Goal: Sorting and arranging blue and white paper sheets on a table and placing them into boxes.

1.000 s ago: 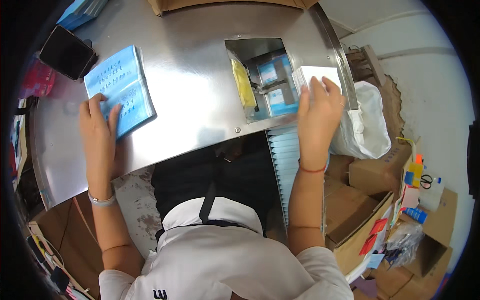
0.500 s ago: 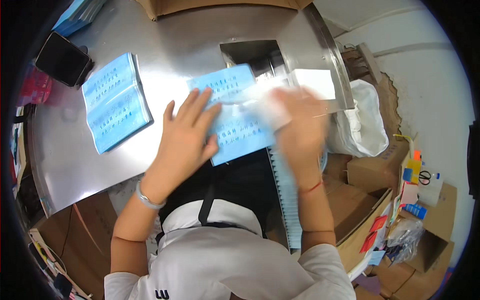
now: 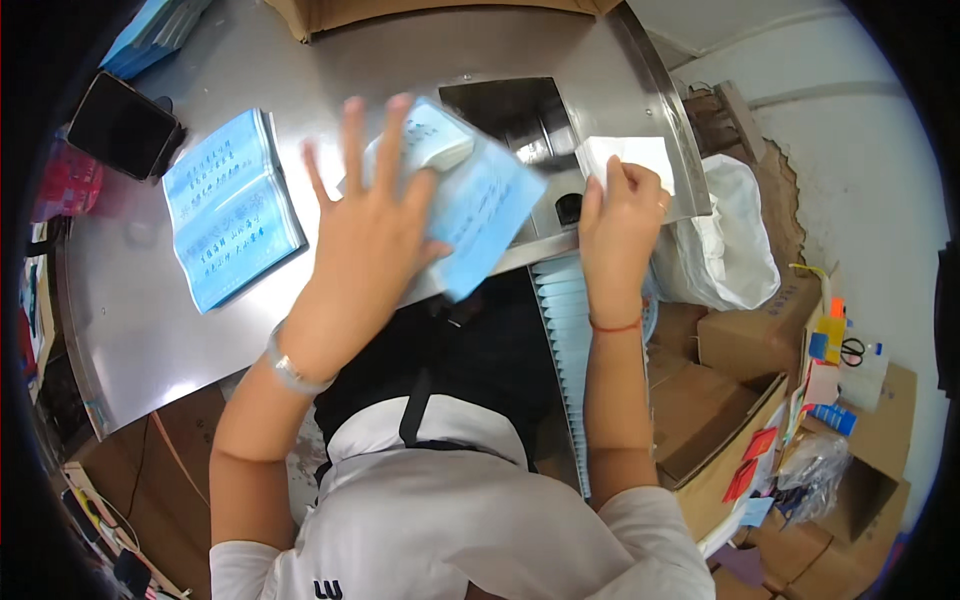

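A: Start with the steel table point(image 3: 200, 330). Where does everything sit against it?

B: The table fills the upper middle, its near edge at your chest. A square hatch point(image 3: 520, 115) is cut into its right part. Off the right edge hang a white bag point(image 3: 735, 245) and, below that, cartons point(image 3: 760, 345). Under the near edge, right of your apron, a ribbed stack of blue packs point(image 3: 570, 340) stands on edge.

A: And on top of the table?

B: An open blue booklet pile point(image 3: 228, 205) lies on the left part. A dark phone point(image 3: 122, 125) sits at the far left corner.

A: What has changed?

B: A second ago your left hand point(image 3: 365, 225) lay flat on that left pile and your right hand point(image 3: 620, 215) was at the hatch. Now the left one has come across to the middle, fingers spread wide, with a blue pack point(image 3: 480, 205) behind it, over the near edge just left of the hatch.

A: Am I gripping the pack?

B: The thumb seems to pinch its lower corner, but motion blur leaves that unsure. Your right hand is curled at the hatch's right rim, fingertips on a white sheet point(image 3: 630, 158). I judge that a fresh pack has just come out and is travelling toward the left pile.
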Demonstrator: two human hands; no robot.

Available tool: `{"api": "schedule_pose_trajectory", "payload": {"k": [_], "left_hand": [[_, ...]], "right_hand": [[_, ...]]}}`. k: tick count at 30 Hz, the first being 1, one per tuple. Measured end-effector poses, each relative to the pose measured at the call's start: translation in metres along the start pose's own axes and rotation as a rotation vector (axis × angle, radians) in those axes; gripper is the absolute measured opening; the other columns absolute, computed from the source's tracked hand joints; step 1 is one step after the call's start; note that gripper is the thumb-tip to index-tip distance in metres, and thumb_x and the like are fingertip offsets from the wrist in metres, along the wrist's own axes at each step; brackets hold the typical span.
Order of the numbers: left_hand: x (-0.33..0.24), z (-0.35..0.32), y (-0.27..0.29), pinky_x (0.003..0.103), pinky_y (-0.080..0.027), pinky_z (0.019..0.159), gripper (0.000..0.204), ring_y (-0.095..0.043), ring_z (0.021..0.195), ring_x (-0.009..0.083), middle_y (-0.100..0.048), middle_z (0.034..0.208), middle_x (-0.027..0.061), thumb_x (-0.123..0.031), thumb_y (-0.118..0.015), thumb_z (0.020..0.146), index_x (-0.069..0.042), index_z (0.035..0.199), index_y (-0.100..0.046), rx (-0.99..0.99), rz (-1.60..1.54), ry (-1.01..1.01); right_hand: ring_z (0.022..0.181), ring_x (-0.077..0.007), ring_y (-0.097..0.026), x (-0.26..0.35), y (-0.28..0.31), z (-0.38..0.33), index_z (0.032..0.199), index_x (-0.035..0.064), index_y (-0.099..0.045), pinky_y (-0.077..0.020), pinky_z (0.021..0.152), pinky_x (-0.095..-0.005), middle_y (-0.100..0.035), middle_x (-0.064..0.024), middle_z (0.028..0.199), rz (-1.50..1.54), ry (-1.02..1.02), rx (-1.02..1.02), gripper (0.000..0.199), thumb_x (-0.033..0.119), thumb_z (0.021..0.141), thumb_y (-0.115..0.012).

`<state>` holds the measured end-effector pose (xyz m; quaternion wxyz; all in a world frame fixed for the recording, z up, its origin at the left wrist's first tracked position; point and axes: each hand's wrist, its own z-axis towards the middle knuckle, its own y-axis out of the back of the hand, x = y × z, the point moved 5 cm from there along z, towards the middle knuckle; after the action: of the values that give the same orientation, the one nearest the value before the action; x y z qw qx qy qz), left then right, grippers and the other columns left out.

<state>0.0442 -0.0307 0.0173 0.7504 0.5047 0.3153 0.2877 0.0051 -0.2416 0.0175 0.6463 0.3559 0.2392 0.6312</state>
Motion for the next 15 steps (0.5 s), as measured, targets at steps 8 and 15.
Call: {"api": "schedule_pose_trajectory", "payload": {"k": [8,15], "left_hand": [[-0.006,-0.006,-0.004,0.043,-0.045,0.090,0.053,-0.055,0.107,0.0341,-0.050,0.135,0.0293,-0.046,-0.077,0.074,-0.007,0.107,-0.063,0.065,0.030,-0.044],[0.029,-0.014,-0.002,0.043,-0.050,0.088,0.065,-0.058,0.103,0.0375,-0.047,0.138,0.0232,0.005,-0.073,0.064,-0.007,0.126,-0.059,0.125,-0.243,-0.094]], "right_hand": [[0.095,-0.0318,-0.057,-0.034,0.004,0.001,0.111,-0.0007,-0.068,-0.0475,0.085,-0.0394,-0.062,-0.0131,0.105,0.085,0.034,0.154,0.027,0.002,0.086,-0.060],[0.103,-0.0333,-0.062,0.116,0.022,-0.057,0.110,0.0080,-0.068,-0.0441,0.099,-0.0509,-0.065,-0.0133,0.104,0.472,0.469,0.264,0.030,0.010,0.080,-0.064]]}}
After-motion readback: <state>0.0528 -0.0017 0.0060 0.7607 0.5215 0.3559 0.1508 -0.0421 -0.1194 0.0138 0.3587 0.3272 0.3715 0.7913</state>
